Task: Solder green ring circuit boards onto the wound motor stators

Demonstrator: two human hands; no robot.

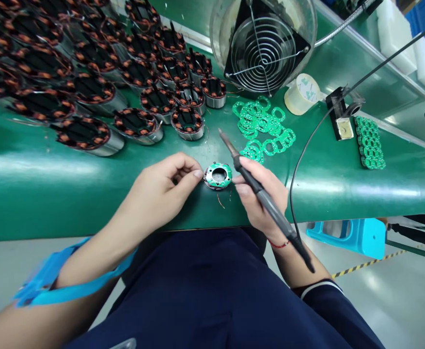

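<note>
1. Holding: the right hand (258, 206) is closed around a soldering iron (279, 218); the tip points far and left, apart from the ring-topped coil (219, 183).
2. Left grip: the left hand (166, 184) has thumb and forefinger brought together at the coil's left edge. Whether they pinch the coil or a wire cannot be told.
3. Position: the coil sits on the table (70, 208) between both hands, ring side up.
4. Done: one green ring is seated on this coil.
5. Left, by judgement: thin wires (221, 201) trail from its near side and appear unfastened. The tall coils (186, 123) at far left show no green ring; loose green rings (261, 121) lie in a pile at far right.
6. Edges: the table's near edge runs close to the coil. The fan (263, 60) bounds the far side.
7. Room: the widest open stretch is right of the cable (291, 194); the tall coils restrict movement toward far left.
</note>
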